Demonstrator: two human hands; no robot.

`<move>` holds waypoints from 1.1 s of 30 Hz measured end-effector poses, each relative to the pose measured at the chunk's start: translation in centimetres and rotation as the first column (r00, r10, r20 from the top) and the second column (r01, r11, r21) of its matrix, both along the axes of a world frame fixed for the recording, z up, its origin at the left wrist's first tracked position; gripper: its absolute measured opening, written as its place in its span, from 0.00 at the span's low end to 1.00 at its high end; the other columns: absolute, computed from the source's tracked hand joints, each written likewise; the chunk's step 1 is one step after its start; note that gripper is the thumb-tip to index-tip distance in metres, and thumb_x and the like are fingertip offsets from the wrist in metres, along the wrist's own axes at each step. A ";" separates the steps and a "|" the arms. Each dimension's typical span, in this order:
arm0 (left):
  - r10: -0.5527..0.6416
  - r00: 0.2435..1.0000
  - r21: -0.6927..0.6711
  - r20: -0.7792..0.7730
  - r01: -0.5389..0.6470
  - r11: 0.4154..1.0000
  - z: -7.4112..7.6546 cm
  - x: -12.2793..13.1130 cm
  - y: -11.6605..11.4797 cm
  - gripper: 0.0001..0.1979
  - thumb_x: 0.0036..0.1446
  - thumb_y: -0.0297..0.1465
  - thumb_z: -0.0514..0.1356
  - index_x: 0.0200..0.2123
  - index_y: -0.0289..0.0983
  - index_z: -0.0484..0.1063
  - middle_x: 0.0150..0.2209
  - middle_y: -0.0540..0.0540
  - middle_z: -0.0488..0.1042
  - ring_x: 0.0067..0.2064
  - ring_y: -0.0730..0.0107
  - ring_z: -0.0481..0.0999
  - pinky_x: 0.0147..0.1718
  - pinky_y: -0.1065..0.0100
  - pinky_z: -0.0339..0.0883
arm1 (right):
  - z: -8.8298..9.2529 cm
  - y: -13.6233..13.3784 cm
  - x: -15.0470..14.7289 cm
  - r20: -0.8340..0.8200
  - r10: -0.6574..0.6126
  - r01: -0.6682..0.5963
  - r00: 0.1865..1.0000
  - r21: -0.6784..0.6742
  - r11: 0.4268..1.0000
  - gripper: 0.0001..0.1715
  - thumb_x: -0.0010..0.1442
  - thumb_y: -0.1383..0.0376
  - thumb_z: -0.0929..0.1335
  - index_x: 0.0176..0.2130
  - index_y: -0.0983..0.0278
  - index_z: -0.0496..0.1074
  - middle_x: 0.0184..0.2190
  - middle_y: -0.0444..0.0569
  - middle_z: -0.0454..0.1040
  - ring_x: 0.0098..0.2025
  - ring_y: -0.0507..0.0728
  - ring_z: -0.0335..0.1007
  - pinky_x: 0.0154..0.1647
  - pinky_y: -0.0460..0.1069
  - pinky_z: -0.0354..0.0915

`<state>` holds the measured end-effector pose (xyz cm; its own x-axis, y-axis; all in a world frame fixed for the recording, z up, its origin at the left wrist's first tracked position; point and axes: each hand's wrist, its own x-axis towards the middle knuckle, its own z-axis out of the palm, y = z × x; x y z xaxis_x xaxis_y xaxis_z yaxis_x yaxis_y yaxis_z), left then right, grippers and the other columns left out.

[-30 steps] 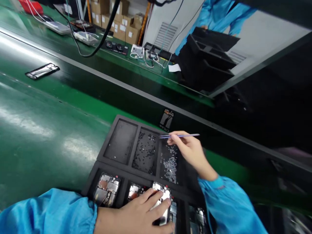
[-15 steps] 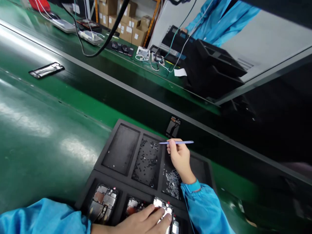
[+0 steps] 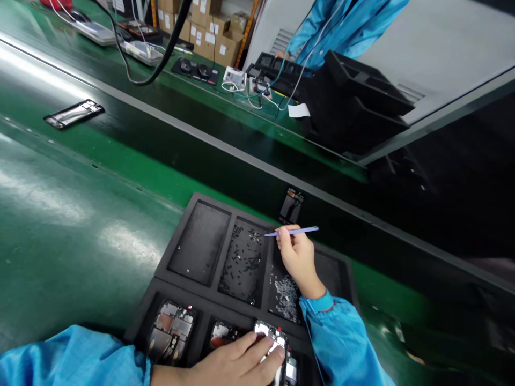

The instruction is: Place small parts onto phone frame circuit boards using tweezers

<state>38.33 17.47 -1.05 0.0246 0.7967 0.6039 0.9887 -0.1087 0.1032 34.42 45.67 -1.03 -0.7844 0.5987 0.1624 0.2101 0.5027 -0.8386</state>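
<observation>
My right hand (image 3: 298, 257) is closed round purple tweezers (image 3: 303, 230), whose pointed tip reaches left over a compartment of the black foam tray (image 3: 220, 247). Small dark pieces (image 3: 241, 268) lie scattered in that compartment. Small silvery pieces (image 3: 286, 297) fill part of the one beside it, below my right wrist. My left hand (image 3: 237, 362) lies across an opened phone (image 3: 263, 329) at the bottom, fingers on its bright inner face; the thumb is hidden. Other opened phones (image 3: 173, 327) sit in the front compartments, one partly under my left hand.
Past the tray lies a dark phone part (image 3: 292, 205), and another opened phone (image 3: 74, 113) is at far left. A metal rail (image 3: 225, 143) crosses the green bench (image 3: 80, 214). Behind are black trays (image 3: 358, 112), cardboard boxes (image 3: 221, 47), a hanging cable (image 3: 171, 53) and a person in blue (image 3: 354, 27).
The view has shifted slightly. The tweezers are tilted a little more, tip still over the same compartment. The person in blue across the bench has moved. My left hand keeps its place on the phone.
</observation>
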 end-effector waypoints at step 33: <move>0.163 -0.290 -0.107 0.943 0.202 0.974 4.9 -4.1 1.0 0.22 0.55 0.50 0.72 0.38 0.36 0.84 0.35 0.45 0.78 0.34 0.71 0.79 0.38 0.71 0.76 | 5.9 -16.1 14.2 -0.194 -0.347 0.209 0.917 -0.506 0.837 0.19 0.68 0.49 0.71 0.36 0.61 0.75 0.21 0.44 0.72 0.23 0.54 0.71 0.26 0.48 0.71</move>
<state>34.27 18.50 3.84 -0.4114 0.8758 -0.2524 -0.4054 0.0722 0.9113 48.66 29.60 4.83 -0.5393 0.8420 -0.0142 0.0144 -0.0076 -0.9999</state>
